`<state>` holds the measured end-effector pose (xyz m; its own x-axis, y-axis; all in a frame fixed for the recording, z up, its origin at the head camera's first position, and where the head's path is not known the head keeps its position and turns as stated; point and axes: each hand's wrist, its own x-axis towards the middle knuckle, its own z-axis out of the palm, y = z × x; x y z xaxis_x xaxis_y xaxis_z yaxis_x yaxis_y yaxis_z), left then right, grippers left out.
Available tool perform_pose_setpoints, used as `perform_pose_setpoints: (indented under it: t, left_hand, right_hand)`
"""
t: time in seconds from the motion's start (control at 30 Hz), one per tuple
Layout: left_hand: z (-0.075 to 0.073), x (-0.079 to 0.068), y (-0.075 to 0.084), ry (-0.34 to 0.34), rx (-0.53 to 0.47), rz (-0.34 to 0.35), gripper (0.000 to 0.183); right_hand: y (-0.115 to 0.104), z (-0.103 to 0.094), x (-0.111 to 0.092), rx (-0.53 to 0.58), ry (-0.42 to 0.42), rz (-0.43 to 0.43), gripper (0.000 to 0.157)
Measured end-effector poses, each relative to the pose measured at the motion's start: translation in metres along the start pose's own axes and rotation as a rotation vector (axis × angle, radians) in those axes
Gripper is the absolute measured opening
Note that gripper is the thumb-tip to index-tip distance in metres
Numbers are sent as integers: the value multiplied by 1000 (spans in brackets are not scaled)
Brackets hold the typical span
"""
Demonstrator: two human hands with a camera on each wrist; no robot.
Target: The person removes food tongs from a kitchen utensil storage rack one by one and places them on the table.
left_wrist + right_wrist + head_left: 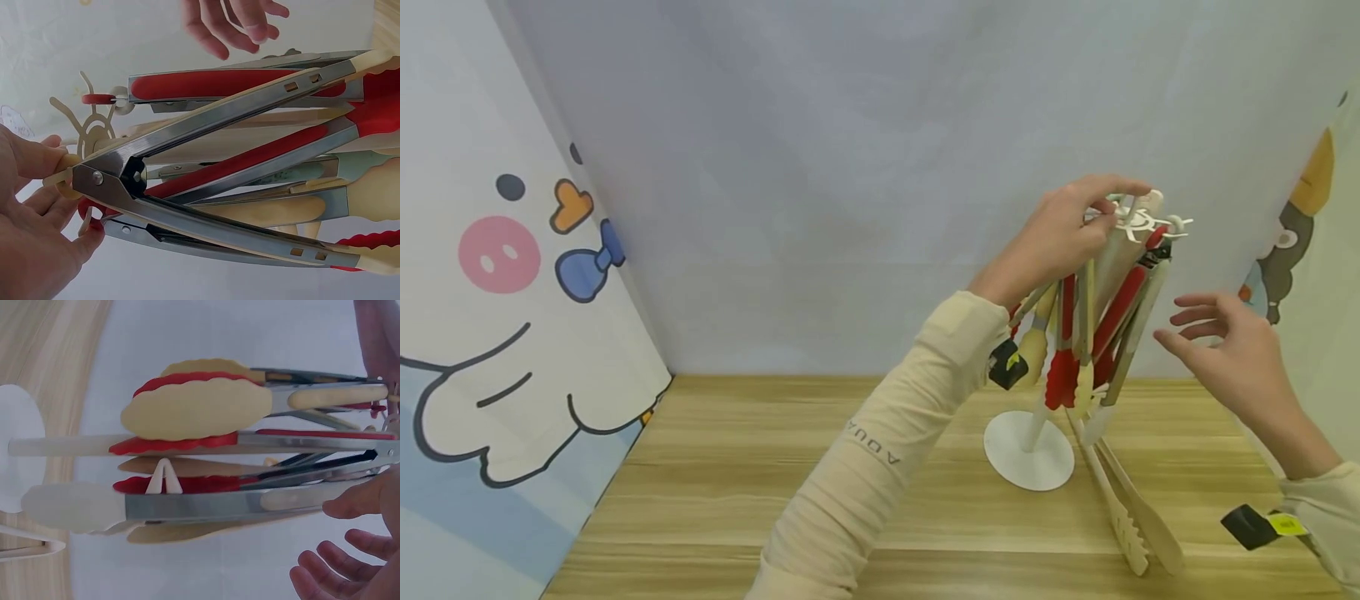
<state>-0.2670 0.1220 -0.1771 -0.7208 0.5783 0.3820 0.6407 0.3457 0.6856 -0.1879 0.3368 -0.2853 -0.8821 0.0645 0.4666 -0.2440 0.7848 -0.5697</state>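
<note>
A white stand with a round base [1028, 471] bears several kitchen tongs on hooks around its top. My left hand [1063, 229] is at those hooks, and its thumb and fingers pinch the ring end of a pair of cream-tipped tongs [240, 107], whose metal arms are spread. Red-handled tongs [237, 84] hang close beside. To the right of the stand, my right hand [1236, 354] is held in the air, fingers relaxed and apart, with nothing in it. Nearest to it hang white-tipped tongs [194, 506], its thumb overlapping their handle in the right wrist view.
Beige tongs [1157, 537] lie spread on the wooden table [715, 500], right of the stand's base. A pale cloth [820, 208] hangs behind, with printed cartoon panels at left and right. A black wrist camera [1249, 527] is on the right sleeve.
</note>
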Motion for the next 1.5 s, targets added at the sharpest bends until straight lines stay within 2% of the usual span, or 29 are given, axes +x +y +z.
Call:
perform_pose_setpoints:
  t: [0.27, 0.5, 0.77, 1.0, 1.27, 1.5]
  left_hand:
    - [0, 0, 0, 1, -24, -7, 48]
    - [-1, 2, -1, -7, -25, 1, 51]
    - [-1, 3, 2, -8, -32, -29, 57]
    - [-3, 6, 2, -2, -64, -50, 59]
    - [-3, 8, 4, -7, -79, -69, 61]
    - [-3, 8, 4, -22, -82, -82, 62]
  right_hand:
    - [-20, 1, 0, 39, 82, -49, 41]
    - [-40, -1, -1, 118, 108, -84, 40]
    - [-50, 5, 2, 204, 168, -127, 44]
    - [-52, 17, 3, 194, 225, -105, 47]
    - [-62, 26, 2, 164, 332, -136, 44]
    - [-63, 27, 3, 104, 315, -165, 42]
